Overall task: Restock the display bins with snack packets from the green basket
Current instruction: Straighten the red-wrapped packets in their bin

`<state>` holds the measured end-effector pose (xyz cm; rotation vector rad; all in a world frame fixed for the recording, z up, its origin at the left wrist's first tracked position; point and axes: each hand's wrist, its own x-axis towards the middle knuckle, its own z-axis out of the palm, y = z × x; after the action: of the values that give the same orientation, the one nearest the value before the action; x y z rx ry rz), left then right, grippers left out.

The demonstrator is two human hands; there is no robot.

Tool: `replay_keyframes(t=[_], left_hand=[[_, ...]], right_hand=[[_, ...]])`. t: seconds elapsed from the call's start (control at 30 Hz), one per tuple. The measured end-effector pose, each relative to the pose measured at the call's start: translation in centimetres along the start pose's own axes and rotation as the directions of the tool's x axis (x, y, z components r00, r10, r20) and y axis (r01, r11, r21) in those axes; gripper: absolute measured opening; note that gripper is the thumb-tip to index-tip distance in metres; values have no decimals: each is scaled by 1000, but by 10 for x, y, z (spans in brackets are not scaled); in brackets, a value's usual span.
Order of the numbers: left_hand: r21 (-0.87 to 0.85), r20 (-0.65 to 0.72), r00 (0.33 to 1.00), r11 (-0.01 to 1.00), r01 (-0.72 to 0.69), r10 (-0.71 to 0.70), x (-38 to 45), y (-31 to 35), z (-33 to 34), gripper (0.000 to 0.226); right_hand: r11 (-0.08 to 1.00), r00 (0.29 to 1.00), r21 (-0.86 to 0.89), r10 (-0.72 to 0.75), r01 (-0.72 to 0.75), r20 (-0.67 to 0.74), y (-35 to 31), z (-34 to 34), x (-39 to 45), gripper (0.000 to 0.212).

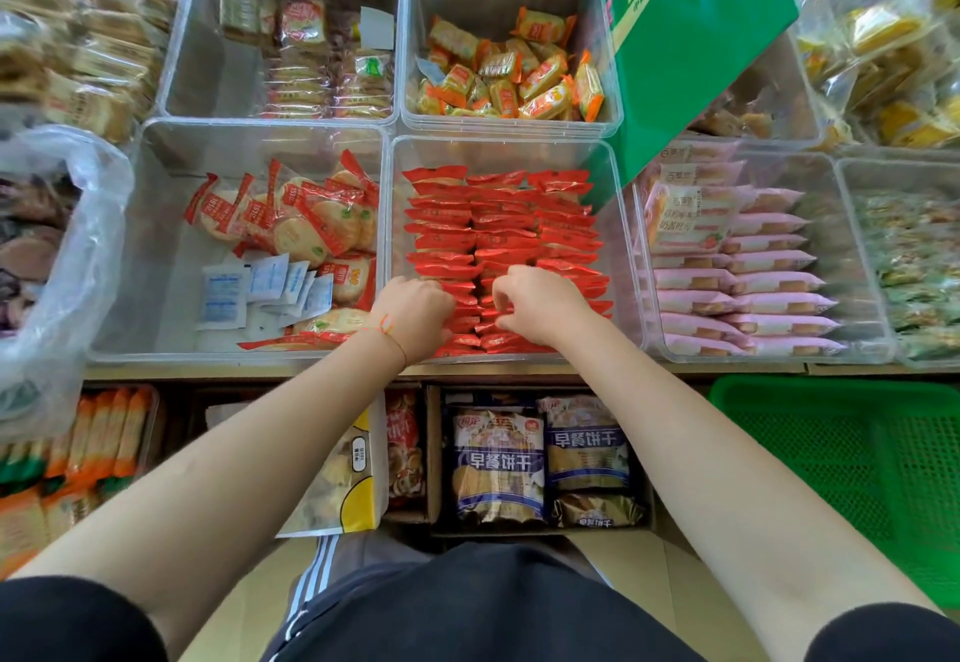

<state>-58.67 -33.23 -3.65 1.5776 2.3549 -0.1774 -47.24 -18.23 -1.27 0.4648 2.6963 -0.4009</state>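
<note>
A clear display bin (618, 225) in the middle of the front row holds several red snack packets (498, 214) stacked in three neat columns. Both my hands are inside its near end. My left hand (415, 316) has its fingers curled down among the red packets at the front of the left column. My right hand (535, 303) pinches packets at the front of the middle column, fingers curled. The green basket (852, 459) sits low at the right, below the shelf edge, and its visible part shows only mesh.
Neighbouring clear bins hold round rice crackers (291, 220), orange packets (514, 74) and pink packets (753, 272). A green carton (696, 38) leans over the back right. Boxes of blue biscuit bags (498, 459) stand on the lower shelf. A plastic bag (57, 256) bulges at left.
</note>
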Motion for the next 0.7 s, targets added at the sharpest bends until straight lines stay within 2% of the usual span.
replay_keyframes(t=[0.07,0.17,0.3,0.43,0.5,0.53,0.6,0.7], left_hand=[[7,-24,1000,1000,18,-18,0,1,3,22],[63,7,1000,998,10,-10,0,6,-1,20],[157,137,991,987,-22,0,2,8,-9,22],[122,183,983,993,-5,-18,2,6,-13,23],[66,157,987,998,19,-30,0,6,-14,21],[19,156,987,999,35,-37,-1,6,-15,19],[-43,187,982,998,38,-29,-3,8,-17,17],[-4,263,965,1000,12,-11,-2,10,-19,19]], right_hand=[[998,999,-62,11,-8,52,-2,5,-1,14],[995,998,-89,41,-45,-44,-4,12,0,13],[989,978,-46,130,-139,-163,-3,11,3,14],[985,962,-23,162,-171,-218,0,11,-2,15],[990,979,43,138,-133,-152,2,7,-7,14],[992,990,54,120,-116,-75,4,4,-11,13],[995,991,7,94,-95,91,6,-2,-17,11],[994,974,-65,97,-86,204,4,-2,-20,23]])
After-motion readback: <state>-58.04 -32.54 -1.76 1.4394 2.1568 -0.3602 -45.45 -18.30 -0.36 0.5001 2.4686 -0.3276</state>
